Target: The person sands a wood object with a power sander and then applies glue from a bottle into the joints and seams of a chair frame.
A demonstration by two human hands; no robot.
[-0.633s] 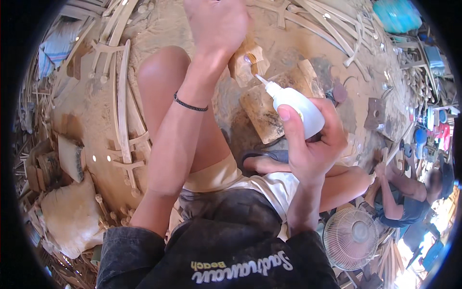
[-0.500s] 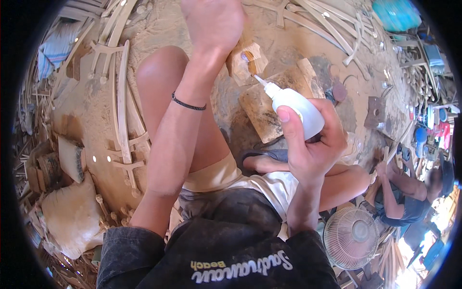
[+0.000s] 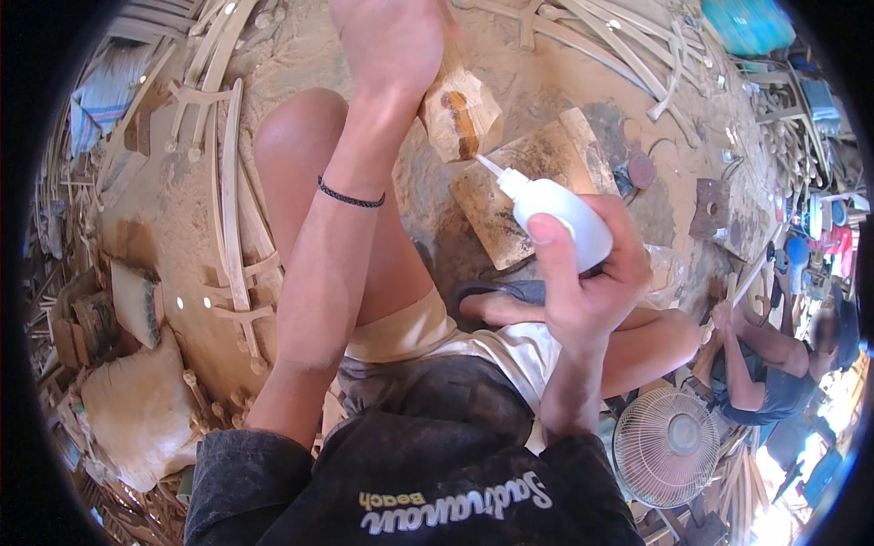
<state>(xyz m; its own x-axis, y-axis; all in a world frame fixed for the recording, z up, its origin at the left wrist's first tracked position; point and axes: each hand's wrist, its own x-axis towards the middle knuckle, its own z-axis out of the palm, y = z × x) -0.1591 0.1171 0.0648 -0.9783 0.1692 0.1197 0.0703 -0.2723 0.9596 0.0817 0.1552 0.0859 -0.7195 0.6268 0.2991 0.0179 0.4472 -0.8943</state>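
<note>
Two hands at work here, and the right hand (image 3: 596, 273) has a firm grip on a white squeeze bottle (image 3: 560, 218), thumb pressed on the near side, fingers wrapped round the far one. The bottle leans up and to the left, its thin nozzle (image 3: 490, 165) pointing at the pale, faceted end of a wooden piece (image 3: 482, 109) — right at the lower end of an amber-brown streak (image 3: 462, 118) that runs down that face. Touching or just short of it? Can't tell from this angle.

Up at the top edge, the left hand (image 3: 391, 41) is curled round the wooden piece, back of the hand to us, fingers hidden; a dark braided band (image 3: 350, 196) circles that wrist. The wood slants down from beside the fist, its faceted end just beyond a stained wooden block (image 3: 523, 196) on the dusty floor (image 3: 173, 273).

Over to the left, long curved wooden parts (image 3: 230, 200) lie about. Down on the right, a round caged fan (image 3: 669, 446) — and behind it, a co-worker (image 3: 774, 391) sits gripping a pale length of wood (image 3: 731, 289).
</note>
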